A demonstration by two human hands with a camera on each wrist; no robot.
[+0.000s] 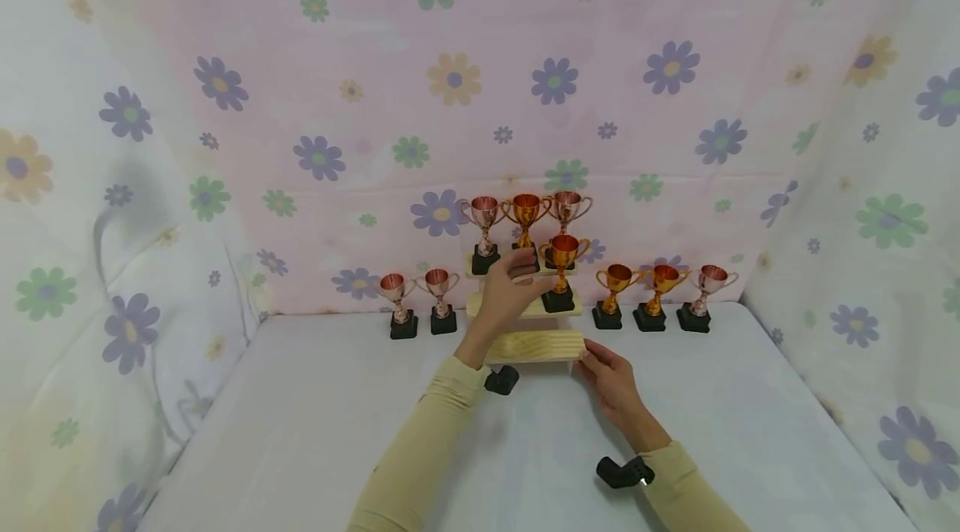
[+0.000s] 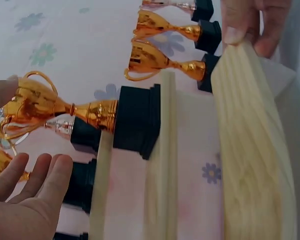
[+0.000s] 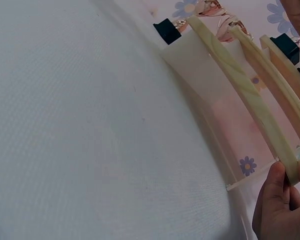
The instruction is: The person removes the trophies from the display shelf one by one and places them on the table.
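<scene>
A tiered stand has pale wooden shelves and clear side panels. On the right end of its middle shelf (image 1: 517, 307) stands a gold trophy (image 1: 564, 253) with a black base, upright. My left hand (image 1: 510, 286) is beside this trophy, fingers spread; in the left wrist view the thumb is at the cup's rim and the other fingers are apart from the cup (image 2: 35, 102). My right hand (image 1: 615, 386) pinches the right end of the front wooden shelf (image 1: 536, 346) between thumb and fingers, seen also in the right wrist view.
The top shelf holds a rose-gold trophy (image 1: 485, 215), a gold trophy (image 1: 526, 211) and another rose-gold trophy (image 1: 567, 207). Two rose-gold trophies (image 1: 441, 286) stand on the white table (image 1: 315, 432) left of the stand. Two gold (image 1: 618, 282) and one rose-gold trophy (image 1: 708, 282) stand right.
</scene>
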